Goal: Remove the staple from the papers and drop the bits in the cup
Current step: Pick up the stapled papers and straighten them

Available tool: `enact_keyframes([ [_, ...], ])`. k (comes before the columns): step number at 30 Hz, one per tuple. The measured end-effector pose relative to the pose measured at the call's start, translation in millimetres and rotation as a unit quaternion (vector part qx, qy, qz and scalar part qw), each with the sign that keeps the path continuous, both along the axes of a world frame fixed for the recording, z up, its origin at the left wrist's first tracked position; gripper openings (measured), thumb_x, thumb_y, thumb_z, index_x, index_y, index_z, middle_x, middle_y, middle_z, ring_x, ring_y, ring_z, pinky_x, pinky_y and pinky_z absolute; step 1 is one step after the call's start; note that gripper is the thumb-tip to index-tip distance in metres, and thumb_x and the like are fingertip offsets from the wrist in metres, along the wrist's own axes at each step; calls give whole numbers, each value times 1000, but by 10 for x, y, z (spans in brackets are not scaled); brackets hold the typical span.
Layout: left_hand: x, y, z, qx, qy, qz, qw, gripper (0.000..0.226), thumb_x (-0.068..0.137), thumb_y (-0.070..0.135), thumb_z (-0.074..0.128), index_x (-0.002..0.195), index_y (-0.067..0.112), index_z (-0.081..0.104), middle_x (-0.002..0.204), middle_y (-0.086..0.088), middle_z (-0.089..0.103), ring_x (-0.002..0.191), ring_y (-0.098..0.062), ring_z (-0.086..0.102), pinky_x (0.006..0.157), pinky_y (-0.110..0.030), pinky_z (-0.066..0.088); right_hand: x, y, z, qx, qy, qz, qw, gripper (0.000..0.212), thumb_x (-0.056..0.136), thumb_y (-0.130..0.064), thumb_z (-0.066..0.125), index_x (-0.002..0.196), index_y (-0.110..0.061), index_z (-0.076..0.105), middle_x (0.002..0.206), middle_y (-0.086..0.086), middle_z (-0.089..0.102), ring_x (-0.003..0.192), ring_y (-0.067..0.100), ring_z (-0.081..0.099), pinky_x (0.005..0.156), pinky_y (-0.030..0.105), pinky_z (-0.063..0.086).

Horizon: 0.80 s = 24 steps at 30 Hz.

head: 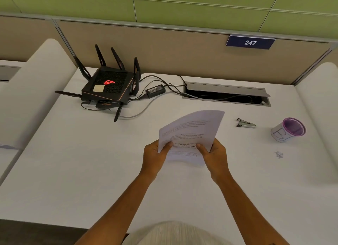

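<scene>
Loads of bare white desk [91,171] to work on here, especially on the left and toward the near edge. The back edge is more crowded: a black router [108,87] with its antennas sticking up and out, a power brick [155,90] with cables trailing off, and an open cable hatch [226,94] set into the desktop. A tan partition [164,49] with a "247" sign [250,42] closes off the far side.

The papers [190,133] are lifted off the desk around the middle, both hands on the near end. The left hand [155,157] pinches the near-left corner and the right hand [214,157] grips the near-right side, thumbs on top. The long axis runs away from the person, leaning up and to the right, and the far end curls a bit. White sheets with blocks of printed text — I can't make out the staple.

Over on the right, well apart from the papers, sits a small metal staple remover [246,123]. Further right is a white cup [288,129] with a purple rim and inside, upright, with marker writing on it. Nearer than the cup there's a little scatter of tiny bits [279,154] on the desk.
</scene>
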<state>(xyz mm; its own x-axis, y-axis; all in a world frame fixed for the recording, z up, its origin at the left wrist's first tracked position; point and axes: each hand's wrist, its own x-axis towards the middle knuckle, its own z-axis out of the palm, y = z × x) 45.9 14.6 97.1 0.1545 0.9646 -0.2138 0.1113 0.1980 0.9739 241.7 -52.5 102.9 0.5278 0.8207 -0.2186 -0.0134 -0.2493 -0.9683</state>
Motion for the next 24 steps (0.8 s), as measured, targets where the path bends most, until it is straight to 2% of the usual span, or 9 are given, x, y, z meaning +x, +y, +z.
enact_keyframes([
  [2,-53,40,3,-31,-11,3,999,16,94,28,75,110,24,76,102,9,79,98,-14,76,77,-19,62,98,-5,34,-6,10,33,999,30,92,-12,77,119,-22,70,109,-8,79,98,8,75,79,22,62],
  [5,-135,84,-10,-84,-59,54,993,12,92,29,78,104,25,78,98,6,82,96,-20,78,73,-26,64,231,-45,56,-29,56,72,995,29,89,-13,81,116,-11,71,109,2,81,101,22,78,87,34,62],
  [8,-204,94,1,-128,-147,106,975,22,93,24,77,115,26,77,111,5,81,104,-18,77,81,-31,64,282,-141,12,-39,101,85,990,29,90,-9,78,118,-8,71,111,8,81,105,30,76,85,36,62],
  [11,-223,53,-10,-160,-202,131,957,29,94,22,75,122,31,74,121,3,78,111,-19,75,93,-42,61,213,-227,-79,-28,164,68,984,34,92,-7,74,125,-4,69,117,15,78,110,38,74,93,49,61],
  [14,-155,-27,-14,-188,-245,135,941,37,95,22,74,131,30,70,126,0,77,116,-23,74,96,-45,59,27,-248,-117,-17,216,26,976,37,92,-6,73,128,-4,69,120,14,77,109,33,75,94,50,60],
  [17,-62,-130,-30,-209,-278,122,930,42,97,22,71,138,29,65,127,-2,76,116,-24,74,98,-49,59,-161,-213,-138,-20,224,-7,974,36,90,-6,76,126,-8,70,119,9,78,108,27,76,90,48,62],
  [21,-73,-163,-71,-218,-273,114,930,41,98,18,69,138,26,64,128,-3,76,117,-24,73,100,-49,58,-136,-174,-153,-41,192,-37,980,33,90,-8,78,122,-14,72,116,2,80,105,23,77,88,47,63],
  [24,-308,21,-167,-226,-293,151,917,39,100,20,66,139,19,63,132,-9,73,121,-27,71,100,-48,57,67,-174,-115,-61,151,-16,987,31,91,-9,77,121,-14,72,114,2,80,103,25,77,87,48,63],
])
